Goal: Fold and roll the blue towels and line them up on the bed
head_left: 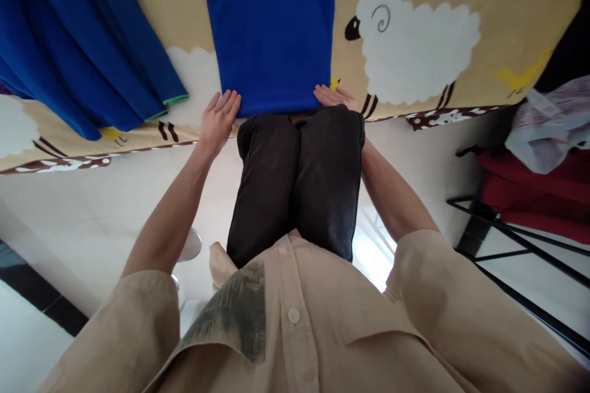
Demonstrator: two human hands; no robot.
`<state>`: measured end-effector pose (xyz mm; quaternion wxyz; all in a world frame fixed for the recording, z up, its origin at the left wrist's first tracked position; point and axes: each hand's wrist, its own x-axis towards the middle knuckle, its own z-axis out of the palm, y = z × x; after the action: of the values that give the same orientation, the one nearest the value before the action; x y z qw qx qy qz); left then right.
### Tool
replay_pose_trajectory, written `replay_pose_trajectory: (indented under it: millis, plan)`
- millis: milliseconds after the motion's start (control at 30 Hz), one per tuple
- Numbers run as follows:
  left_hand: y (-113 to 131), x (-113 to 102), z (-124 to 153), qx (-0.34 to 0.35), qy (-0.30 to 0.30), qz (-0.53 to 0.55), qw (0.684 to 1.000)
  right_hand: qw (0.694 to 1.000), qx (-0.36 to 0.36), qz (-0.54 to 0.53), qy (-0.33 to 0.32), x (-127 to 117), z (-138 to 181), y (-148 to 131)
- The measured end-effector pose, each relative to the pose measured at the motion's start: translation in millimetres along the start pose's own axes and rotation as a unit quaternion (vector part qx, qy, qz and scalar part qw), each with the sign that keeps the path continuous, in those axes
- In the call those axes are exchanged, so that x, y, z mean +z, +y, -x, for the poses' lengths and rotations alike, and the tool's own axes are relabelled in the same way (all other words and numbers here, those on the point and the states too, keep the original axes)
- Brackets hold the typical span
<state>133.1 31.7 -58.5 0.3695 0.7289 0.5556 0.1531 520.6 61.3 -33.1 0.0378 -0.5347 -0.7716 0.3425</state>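
A blue cloth (275, 46) lies flat as a near-rectangle on a tan bedspread printed with sheep (530, 24). At its near left corner rests my left hand (220, 116), fingers stretched out and fingertips touching the edge. My right hand (335, 97) lies flat at the near right corner, its fingers extended over the cloth's edge; my knee hides part of this hand. Neither hand is closed around anything.
More blue cloth (78, 43), one piece with a green edge, lies in loose folds at the left. On the right, a white plastic bag (548, 123) sits on something red (544, 190) above a black metal frame (511, 230). Pale floor shows below the bed edge.
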Motion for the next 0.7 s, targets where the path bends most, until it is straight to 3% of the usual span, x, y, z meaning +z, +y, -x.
replay_pose_trajectory:
  millis: [133,300,533,700]
  plan:
    - [4,0,15,-0.034,0.029,0.047,0.998,0.992,0.039,-0.114,0.048,-3,13,-3]
    - [-1,8,0,-0.123,0.131,0.149,0.972,0.944,0.164,-0.242,0.154,14,-16,7]
    - [-22,11,-25,-0.183,0.185,0.208,0.943,0.916,0.185,-0.286,0.209,26,-39,26]
    - [-31,13,-23,-0.193,0.193,0.217,0.937,0.917,0.22,-0.269,0.195,27,-36,34]
